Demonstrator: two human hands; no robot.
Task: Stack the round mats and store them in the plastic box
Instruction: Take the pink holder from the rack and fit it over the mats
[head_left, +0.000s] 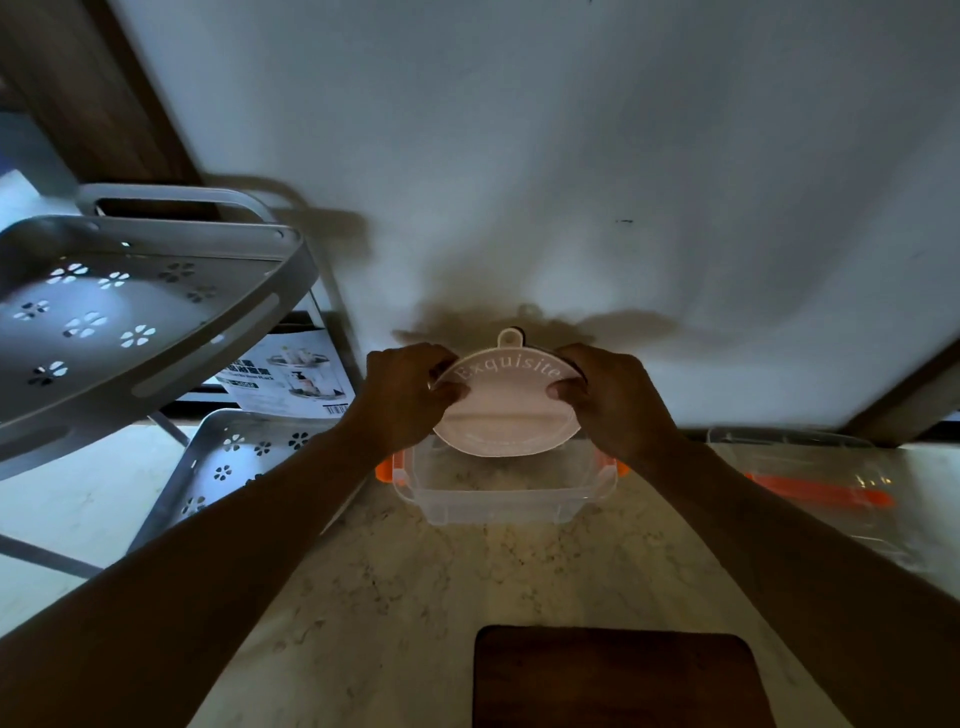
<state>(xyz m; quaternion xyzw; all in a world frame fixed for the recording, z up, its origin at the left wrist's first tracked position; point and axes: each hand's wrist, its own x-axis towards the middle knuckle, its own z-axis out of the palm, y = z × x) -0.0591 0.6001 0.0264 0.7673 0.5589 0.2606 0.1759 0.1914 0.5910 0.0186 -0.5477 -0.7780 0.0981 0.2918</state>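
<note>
I hold a stack of round pale pink mats (506, 410), the top one lettered "Exquisite" with a hanging loop at its far edge. My left hand (402, 397) grips the stack's left rim and my right hand (610, 400) grips its right rim. The stack is tilted towards me and hovers just above the far half of the clear plastic box (498, 499), which has orange latches on both ends and stands on the marble counter. How many mats are in the stack cannot be told.
A grey two-tier rack (130, 312) with flower cut-outs stands at the left, a printed carton (291, 379) behind it. The box's clear lid (821, 499) with an orange handle lies at the right. A dark wooden board (618, 675) sits at the near edge. The wall is close behind.
</note>
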